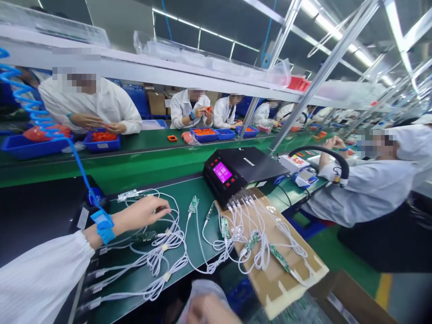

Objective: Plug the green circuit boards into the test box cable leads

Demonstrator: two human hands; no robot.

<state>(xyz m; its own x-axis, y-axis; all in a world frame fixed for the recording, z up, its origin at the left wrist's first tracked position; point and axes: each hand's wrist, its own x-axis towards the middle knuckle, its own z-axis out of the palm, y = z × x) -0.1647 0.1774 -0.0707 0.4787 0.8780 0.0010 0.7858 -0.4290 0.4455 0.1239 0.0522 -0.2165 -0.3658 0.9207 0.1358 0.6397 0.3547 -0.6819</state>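
Note:
My left hand [145, 212], with a blue wrist strap [104, 226], is over the green bench among white cables [170, 240]. Its fingers are curled together; whatever they may hold is hidden. Close below it lies a green circuit board [145, 236], and another board in clear wrap [128, 195] lies just beyond. My right hand [207, 309] is low at the bottom edge, smeared by motion, beside a translucent plastic bag [207, 286]. More circuit boards, one upright-looking board [193, 204] and one on cardboard [279, 257], are joined to white cables.
A black tester [246, 166] with a lit pink screen stands at the bench's back, cables plugged in. A taped cardboard sheet [286, 288] overhangs the right side. A blue coiled hose [37, 103] hangs at left. Co-workers sit across the conveyor [148, 148] with blue bins [204, 135].

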